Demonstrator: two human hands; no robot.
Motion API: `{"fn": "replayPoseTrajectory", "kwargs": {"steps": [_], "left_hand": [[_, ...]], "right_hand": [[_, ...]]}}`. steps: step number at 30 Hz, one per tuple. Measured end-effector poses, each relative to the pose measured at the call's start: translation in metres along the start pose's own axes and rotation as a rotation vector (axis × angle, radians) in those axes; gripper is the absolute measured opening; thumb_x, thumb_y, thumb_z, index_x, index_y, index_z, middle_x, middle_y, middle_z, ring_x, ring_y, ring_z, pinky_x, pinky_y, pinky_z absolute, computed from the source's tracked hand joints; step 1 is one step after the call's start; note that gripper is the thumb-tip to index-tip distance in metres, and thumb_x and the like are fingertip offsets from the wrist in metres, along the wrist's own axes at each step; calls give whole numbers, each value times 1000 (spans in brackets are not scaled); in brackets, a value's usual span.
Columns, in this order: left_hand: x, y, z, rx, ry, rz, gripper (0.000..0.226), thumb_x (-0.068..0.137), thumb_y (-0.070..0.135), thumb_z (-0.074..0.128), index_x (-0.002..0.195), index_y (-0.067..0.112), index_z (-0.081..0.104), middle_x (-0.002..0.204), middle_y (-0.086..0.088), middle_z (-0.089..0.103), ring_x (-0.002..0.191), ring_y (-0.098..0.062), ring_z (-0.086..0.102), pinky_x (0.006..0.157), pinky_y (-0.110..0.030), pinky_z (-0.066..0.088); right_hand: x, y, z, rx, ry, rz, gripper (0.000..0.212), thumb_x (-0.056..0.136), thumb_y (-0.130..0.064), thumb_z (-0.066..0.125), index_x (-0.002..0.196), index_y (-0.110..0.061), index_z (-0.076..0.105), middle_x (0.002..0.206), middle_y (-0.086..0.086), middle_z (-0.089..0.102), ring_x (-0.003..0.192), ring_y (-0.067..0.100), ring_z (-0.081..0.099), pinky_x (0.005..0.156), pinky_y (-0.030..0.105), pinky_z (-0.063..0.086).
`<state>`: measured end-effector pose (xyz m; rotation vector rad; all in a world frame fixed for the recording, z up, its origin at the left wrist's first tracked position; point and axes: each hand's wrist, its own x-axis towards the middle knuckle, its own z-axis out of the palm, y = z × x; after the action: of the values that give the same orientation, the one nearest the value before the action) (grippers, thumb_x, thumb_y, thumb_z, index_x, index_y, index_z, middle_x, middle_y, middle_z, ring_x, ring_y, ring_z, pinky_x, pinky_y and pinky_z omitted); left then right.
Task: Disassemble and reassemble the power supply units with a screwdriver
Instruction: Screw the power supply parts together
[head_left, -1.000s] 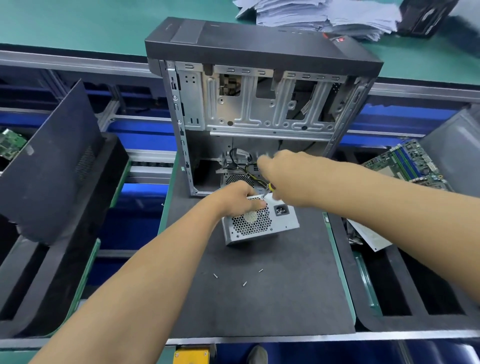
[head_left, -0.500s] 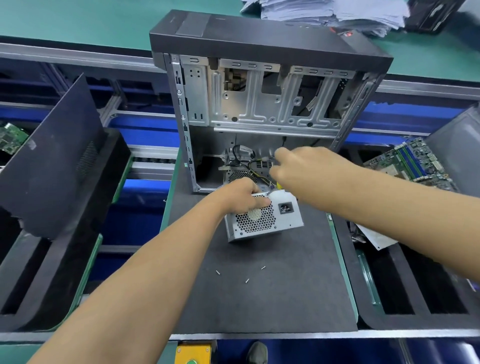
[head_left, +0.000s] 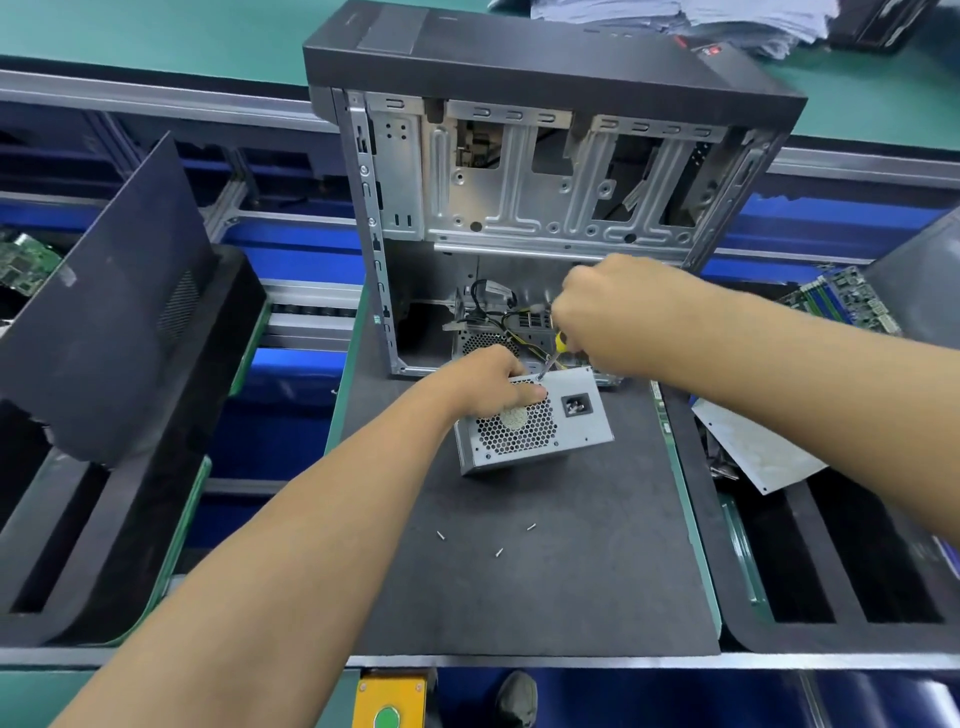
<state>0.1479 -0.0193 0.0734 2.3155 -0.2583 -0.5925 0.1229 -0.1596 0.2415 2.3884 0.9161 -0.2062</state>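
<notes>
Three loose screws (head_left: 497, 552) lay on the dark mat (head_left: 545, 587) covering the table, nearest the person. Beyond them the PSU (head_left: 537, 423) sat on the mat, just in front of the open case (head_left: 545, 171). It was a grey metal box; its near face carried a hexagonal-hole fan grille with a round hub behind it and, to the right, a black power inlet socket. No marking on it could be read.

The left hand (head_left: 485, 382) rested on the PSU's upper left corner, fingers curled over the top edge, gripping it. The right hand (head_left: 608, 312) was closed round a screwdriver (head_left: 551, 358) with a yellow handle; the shaft angled down-left, its tip at the top edge of the PSU face, beside the left fingers.

Behind, a second PSU (head_left: 498, 338) with yellow and black cables sat in the bottom of the case. The case stood upright, side panel off, bare metal frame exposed. A red mark on its black top was too blurred to read.
</notes>
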Motion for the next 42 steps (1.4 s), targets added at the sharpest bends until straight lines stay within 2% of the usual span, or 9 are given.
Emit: {"fn": "replayPoseTrajectory", "kwargs": {"steps": [6, 10, 15, 19, 23, 30, 36, 39, 42], "left_hand": [[0, -2, -1, -24, -4, -10, 34, 94, 47, 63, 89, 15, 71, 65, -1, 53, 60, -19, 46, 61, -31, 38], [2, -2, -1, -39, 11, -27, 43, 94, 48, 62, 95, 5, 70, 64, -1, 48, 58, -18, 42, 59, -31, 34], [3, -3, -1, -68, -8, -45, 40, 94, 46, 63, 92, 7, 72, 67, -5, 50, 61, -20, 42, 58, -31, 32], [2, -2, -2, -87, -8, -58, 41, 95, 45, 63, 88, 5, 70, 64, -6, 48, 50, -17, 39, 53, -28, 31], [4, -2, -3, -117, -8, -69, 50, 95, 44, 63, 98, -6, 65, 67, -8, 42, 47, -17, 31, 51, -29, 26], [8, -7, 3, -243, -1, -136, 43, 93, 41, 67, 84, -1, 66, 65, -8, 42, 53, -19, 35, 59, -31, 29], [9, -6, 24, -454, 63, -204, 28, 90, 40, 73, 90, 17, 57, 86, -4, 49, 77, -18, 48, 67, -29, 41], [9, -8, 35, -617, 77, -274, 39, 90, 38, 73, 96, 1, 64, 101, -8, 69, 88, -25, 66, 87, -37, 54], [9, -7, 41, -635, 120, -313, 36, 90, 39, 73, 94, 5, 62, 91, -9, 65, 78, -23, 60, 76, -35, 49]], "right_hand": [[17, 8, 5, 338, -114, 225, 36, 97, -44, 55, 84, -13, 43, 76, 5, 35, 72, 29, 47, 62, 35, 42], [9, 13, 2, 188, -46, 41, 20, 89, -23, 65, 102, -18, 51, 100, 8, 50, 90, 35, 57, 73, 43, 52], [14, 8, 2, 165, 43, 115, 32, 100, -32, 50, 77, -12, 40, 69, 4, 27, 75, 32, 42, 65, 38, 43], [23, 9, 2, 327, -105, 256, 49, 98, -49, 51, 71, -12, 36, 73, 6, 37, 67, 28, 48, 62, 37, 42], [17, 15, -1, 300, -104, 93, 18, 92, -32, 65, 97, -21, 52, 104, 7, 48, 97, 34, 58, 80, 43, 52], [27, 8, 0, 193, 20, 108, 43, 103, -36, 46, 69, -15, 30, 69, 5, 25, 75, 33, 43, 70, 41, 45], [28, 23, -5, 290, -156, 62, 19, 94, -31, 61, 106, -20, 50, 92, 0, 43, 89, 24, 46, 74, 37, 46], [30, 20, -3, 209, -56, -5, 15, 93, -18, 58, 106, -21, 63, 94, 2, 45, 75, 21, 44, 62, 32, 41], [33, 18, 3, 213, -32, 22, 11, 94, -25, 61, 98, -15, 63, 85, 4, 42, 61, 17, 38, 53, 27, 29]]}}
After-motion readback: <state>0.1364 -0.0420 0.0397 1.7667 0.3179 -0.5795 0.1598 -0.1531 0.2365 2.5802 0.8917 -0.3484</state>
